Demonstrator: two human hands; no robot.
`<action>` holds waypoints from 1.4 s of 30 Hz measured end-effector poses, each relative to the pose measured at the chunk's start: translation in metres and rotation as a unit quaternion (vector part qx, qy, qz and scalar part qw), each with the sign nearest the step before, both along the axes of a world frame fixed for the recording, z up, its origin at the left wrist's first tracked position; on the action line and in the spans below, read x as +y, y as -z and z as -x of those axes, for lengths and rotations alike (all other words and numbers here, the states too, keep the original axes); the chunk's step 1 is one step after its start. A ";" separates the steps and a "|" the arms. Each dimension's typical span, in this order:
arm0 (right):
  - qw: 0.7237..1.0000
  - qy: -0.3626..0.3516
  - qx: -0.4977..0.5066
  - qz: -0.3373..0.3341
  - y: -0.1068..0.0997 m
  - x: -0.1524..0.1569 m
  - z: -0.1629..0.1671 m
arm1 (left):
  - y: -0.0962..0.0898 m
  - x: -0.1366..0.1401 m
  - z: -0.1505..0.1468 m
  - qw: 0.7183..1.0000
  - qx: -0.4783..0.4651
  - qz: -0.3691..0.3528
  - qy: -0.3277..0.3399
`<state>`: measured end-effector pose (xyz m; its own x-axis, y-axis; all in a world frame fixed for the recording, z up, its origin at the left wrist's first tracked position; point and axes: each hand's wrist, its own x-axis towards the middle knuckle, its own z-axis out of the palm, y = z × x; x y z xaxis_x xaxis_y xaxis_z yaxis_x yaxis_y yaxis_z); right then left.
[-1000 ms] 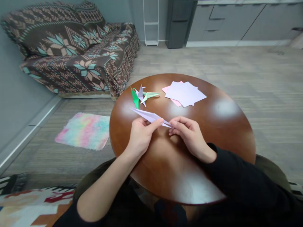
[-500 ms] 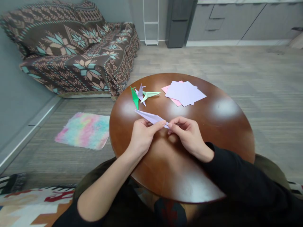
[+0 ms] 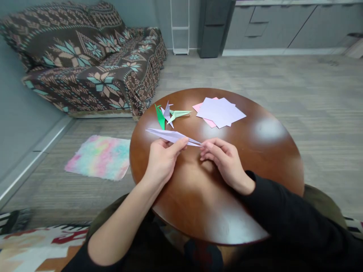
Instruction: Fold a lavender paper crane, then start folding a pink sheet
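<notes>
A green paper bird [image 3: 160, 118] sat just beyond the left part of the folded lilac paper [image 3: 170, 136], its flat faces creased to sharp points. On the near side of the folded lilac paper, the left hand [image 3: 163, 158] pinched it, thumb on top. Beyond it, a lilac paper bird [image 3: 167, 112] and a mint paper bird [image 3: 179, 113] crowded together, thin-winged and crisp-edged. The folded lilac paper, a slim, layered spindle, was held over the desk [image 3: 272, 162]. At its right tip, the right hand [image 3: 224, 158] pinched the narrow point, other fingers curled. Beyond that tip lay smooth lilac sheets [image 3: 220, 111], fanned star-like over pink paper [image 3: 210, 123].

Under the folded lilac paper, the desk was rounded, brown and glossy. Well to its left were a sofa [image 3: 90, 77] in a patterned cover and a fluffy pastel rug [image 3: 98, 156]; grey cabinets [image 3: 272, 28] stood far beyond it, to the right.
</notes>
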<state>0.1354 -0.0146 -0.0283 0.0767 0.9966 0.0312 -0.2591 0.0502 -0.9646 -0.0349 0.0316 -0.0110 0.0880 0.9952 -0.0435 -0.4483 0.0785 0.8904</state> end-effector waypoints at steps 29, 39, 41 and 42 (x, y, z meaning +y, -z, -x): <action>0.999 0.029 -0.024 0.021 -0.002 -0.003 0.009 | 0.001 -0.011 -0.008 0.999 0.047 0.010 -0.008; 0.996 0.015 0.074 0.043 0.002 0.003 0.001 | -0.005 0.006 0.007 0.999 0.019 0.034 -0.011; 0.996 -0.025 0.072 0.049 0.001 0.002 0.004 | -0.004 0.001 0.003 0.999 0.039 0.025 -0.003; 0.996 -0.041 0.066 0.047 0.001 0.001 0.005 | -0.003 0.000 0.001 0.999 0.046 0.020 -0.001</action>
<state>0.1301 -0.0134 -0.0293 -0.0071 0.9977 -0.0668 -0.3828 -0.0644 -0.9216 -0.0363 0.0312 -0.0081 0.0793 0.9926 -0.0918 -0.3641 0.1146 0.9243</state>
